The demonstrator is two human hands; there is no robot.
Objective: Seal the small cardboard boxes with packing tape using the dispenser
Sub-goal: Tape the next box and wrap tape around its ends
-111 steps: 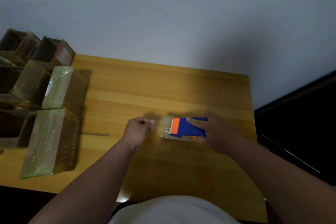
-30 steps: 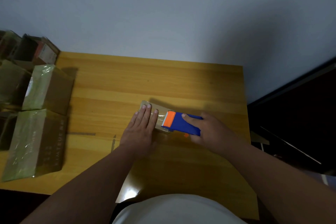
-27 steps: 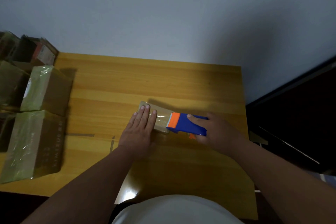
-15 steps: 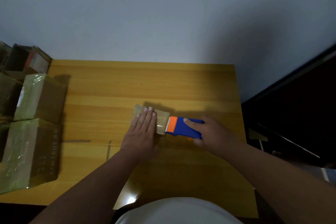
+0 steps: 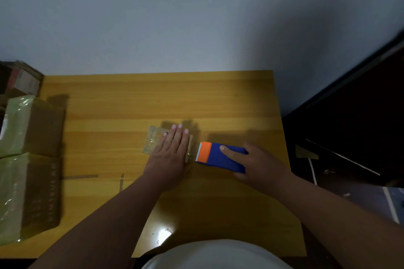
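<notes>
A small flat cardboard box (image 5: 153,142) with shiny tape across its top lies in the middle of the wooden table (image 5: 131,102). My left hand (image 5: 170,153) presses flat on the box with straight fingers. My right hand (image 5: 260,164) grips the blue tape dispenser (image 5: 220,157), index finger laid along its top. The dispenser's orange head with its toothed blade sits just off the box's right edge, close to the table surface.
Larger taped cardboard boxes (image 5: 28,126) are stacked along the table's left edge, with more behind them (image 5: 19,81). Strips of tape (image 5: 80,176) are stuck to the table left of my arm. A grey wall runs behind; dark floor and a cable (image 5: 312,170) lie to the right.
The dispenser has slid right, off the box's top and past its right edge. My left hand went from loosely curled beside the box to pressing flat on it.
</notes>
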